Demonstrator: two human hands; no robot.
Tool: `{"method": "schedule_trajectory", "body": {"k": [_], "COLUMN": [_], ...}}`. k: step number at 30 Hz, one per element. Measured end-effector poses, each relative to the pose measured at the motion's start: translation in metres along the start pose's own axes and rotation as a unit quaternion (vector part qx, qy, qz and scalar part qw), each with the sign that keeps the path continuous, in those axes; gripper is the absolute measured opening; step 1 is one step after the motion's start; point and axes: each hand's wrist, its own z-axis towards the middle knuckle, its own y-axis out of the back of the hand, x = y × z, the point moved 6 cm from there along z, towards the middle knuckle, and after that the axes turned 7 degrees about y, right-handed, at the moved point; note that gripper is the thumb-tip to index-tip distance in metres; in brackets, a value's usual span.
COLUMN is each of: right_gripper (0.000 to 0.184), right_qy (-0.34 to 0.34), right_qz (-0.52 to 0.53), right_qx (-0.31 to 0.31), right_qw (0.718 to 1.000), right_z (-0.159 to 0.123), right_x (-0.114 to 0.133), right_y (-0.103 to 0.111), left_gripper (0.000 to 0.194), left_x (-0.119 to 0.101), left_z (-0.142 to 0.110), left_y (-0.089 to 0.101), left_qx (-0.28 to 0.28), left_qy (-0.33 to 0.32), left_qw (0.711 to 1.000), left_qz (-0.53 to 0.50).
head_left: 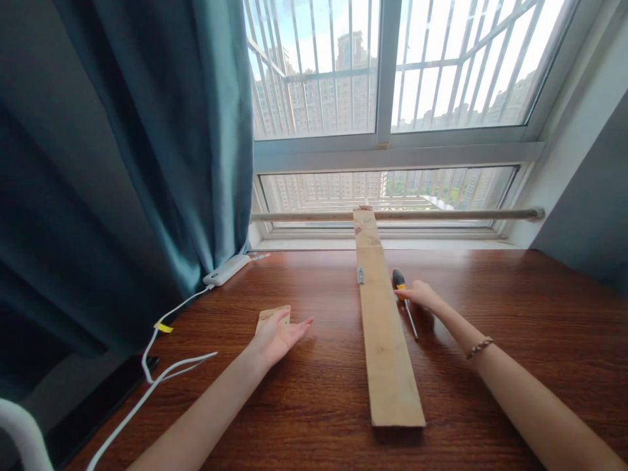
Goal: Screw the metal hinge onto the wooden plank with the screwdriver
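My left hand (pixel 279 337) is open, palm turned upward and fingers spread toward the right. It lies over a small flat piece of wood (pixel 267 314), which it partly hides. My right hand (pixel 420 295) has its fingers closed across the lower handle of a black and yellow screwdriver (pixel 399 279). The screwdriver's metal shaft slants toward me, beside a long wooden board (pixel 390 353). That board runs from near me to the window, its far end at the horizontal rail. A small metal hinge or bracket (pixel 361 275) sits at its left edge.
The brown wooden tabletop (pixel 314 392) reaches to the window sill. A pale rail (pixel 456 214) crosses before the window. A white power strip (pixel 226 270) with a white cable (pixel 147 356) lies at left by the blue curtain (pixel 216 131). A yellow tag (pixel 163 327) is on the cable.
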Motion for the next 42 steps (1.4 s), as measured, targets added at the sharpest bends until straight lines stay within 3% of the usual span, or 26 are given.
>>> {"method": "schedule_trajectory", "body": {"k": [3, 6, 10, 15, 17, 19, 21, 23, 25, 27, 29, 34, 42], "right_gripper": [0.033, 0.032, 0.035, 0.027, 0.031, 0.036, 0.033, 0.027, 0.027, 0.030, 0.033, 0.035, 0.035], "right_qy": [0.004, 0.016, 0.075, 0.129, 0.154, 0.183, 0.206, 0.216, 0.216, 0.212, 0.207, 0.188, 0.199], "right_qz": [0.077, 0.190, 0.334, 0.531, 0.542, 0.527, 0.498, 0.473, 0.459, 0.448, 0.430, 0.397, 0.340], "right_qx": [0.022, 0.038, 0.017, 0.000, -0.047, -0.105, -0.134, -0.127, -0.117, -0.123, -0.141, -0.194, -0.194], "right_qw": [0.997, 0.981, 0.939, 0.838, 0.825, 0.823, 0.832, 0.845, 0.854, 0.860, 0.867, 0.877, 0.898], "right_z": [-0.002, -0.004, -0.008, -0.023, -0.027, -0.029, -0.029, -0.027, -0.023, -0.021, -0.019, -0.015, -0.017], "right_x": [0.001, 0.009, 0.037, 0.078, 0.090, 0.103, 0.118, 0.133, 0.143, 0.146, 0.142, 0.126, 0.124], "right_y": [-0.005, 0.003, 0.033, 0.046, 0.045, 0.044, 0.041, 0.036, 0.032, 0.031, 0.032, 0.041, 0.039], "left_gripper": [0.013, 0.016, 0.023, 0.020, 0.022, 0.027, 0.028, 0.016, 0.009, 0.007, 0.008, 0.009, 0.010], "left_x": [-0.019, -0.038, -0.047, -0.051, -0.053, -0.049, -0.038, -0.023, -0.006, 0.011, 0.018, 0.018, 0.020], "left_z": [0.006, 0.007, 0.016, 0.022, 0.021, 0.023, 0.034, 0.053, 0.069, 0.080, 0.087, 0.096, 0.092], "left_y": [0.011, 0.022, 0.031, 0.031, 0.020, -0.007, -0.044, -0.078, -0.113, -0.147, -0.164, -0.165, -0.156], "left_qx": [-0.075, -0.104, -0.109, -0.101, -0.084, -0.027, 0.038, 0.059, 0.118, 0.224, 0.253, 0.253, 0.257], "left_qy": [-0.162, -0.305, -0.352, -0.387, -0.416, -0.429, -0.387, -0.295, -0.196, -0.095, -0.047, -0.028, -0.018], "left_qw": [0.983, 0.938, 0.903, 0.887, 0.879, 0.871, 0.878, 0.914, 0.943, 0.946, 0.947, 0.948, 0.953], "left_qz": [0.050, 0.126, 0.220, 0.230, 0.219, 0.239, 0.280, 0.273, 0.241, 0.216, 0.193, 0.192, 0.160]}}
